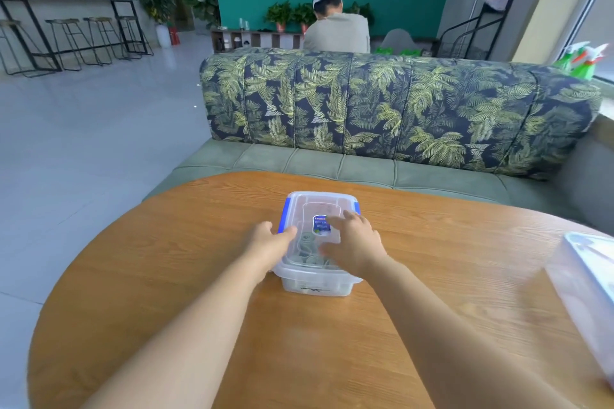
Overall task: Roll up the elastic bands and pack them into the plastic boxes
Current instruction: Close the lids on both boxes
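Observation:
A clear plastic box (pixel 315 285) with a lid and blue side clips stands in the middle of the round wooden table (pixel 166 276). Rolled grey elastic bands (pixel 307 247) show through the lid near its front. My right hand (pixel 355 244) lies flat on the lid, fingers spread, partly over the blue label. My left hand (pixel 269 239) touches the box's left edge by the blue clip, with its thumb on the lid rim and its fingers down the side.
A second clear plastic box (pixel 584 279) sits at the table's right edge, blurred. Behind the table stands a sofa (pixel 382 109) with a leaf-print back. A person sits beyond it, facing away. Bar stools line the far left wall.

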A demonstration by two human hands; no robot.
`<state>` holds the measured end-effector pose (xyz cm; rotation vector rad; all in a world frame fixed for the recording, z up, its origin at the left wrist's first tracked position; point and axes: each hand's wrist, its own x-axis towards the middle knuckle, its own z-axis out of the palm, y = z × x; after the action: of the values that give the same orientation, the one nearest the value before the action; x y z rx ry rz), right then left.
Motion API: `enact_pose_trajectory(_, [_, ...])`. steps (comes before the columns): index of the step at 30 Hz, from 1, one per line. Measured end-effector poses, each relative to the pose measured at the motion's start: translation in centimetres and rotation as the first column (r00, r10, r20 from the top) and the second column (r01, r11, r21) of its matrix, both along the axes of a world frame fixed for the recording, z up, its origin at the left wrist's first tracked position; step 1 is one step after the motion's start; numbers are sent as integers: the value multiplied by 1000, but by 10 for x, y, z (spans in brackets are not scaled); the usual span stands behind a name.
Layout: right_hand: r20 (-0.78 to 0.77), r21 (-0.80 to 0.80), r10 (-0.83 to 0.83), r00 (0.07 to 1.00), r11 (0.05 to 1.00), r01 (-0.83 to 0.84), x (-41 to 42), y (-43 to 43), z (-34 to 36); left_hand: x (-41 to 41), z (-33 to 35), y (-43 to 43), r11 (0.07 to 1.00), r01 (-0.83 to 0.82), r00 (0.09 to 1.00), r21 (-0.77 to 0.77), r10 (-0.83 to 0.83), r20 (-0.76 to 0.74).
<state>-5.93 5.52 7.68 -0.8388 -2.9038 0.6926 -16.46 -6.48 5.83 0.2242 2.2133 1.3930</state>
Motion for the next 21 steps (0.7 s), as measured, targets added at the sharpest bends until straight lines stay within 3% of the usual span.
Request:
enact_pose_trajectory(3, [-217,-288,-313,925,926,245,12,4,-10,4,-1,0,997,-13,998,73,8,58])
enact_pose_trajectory(7, [-168,-624,-556,814,699,350,18,4,-13,10,0,3,999,-25,1000,23,25,-13])
enact_pose_trajectory(21, [-158,-576,-595,788,704,416,72,35,0,64,20,33,999,23,994,25,-20,-108])
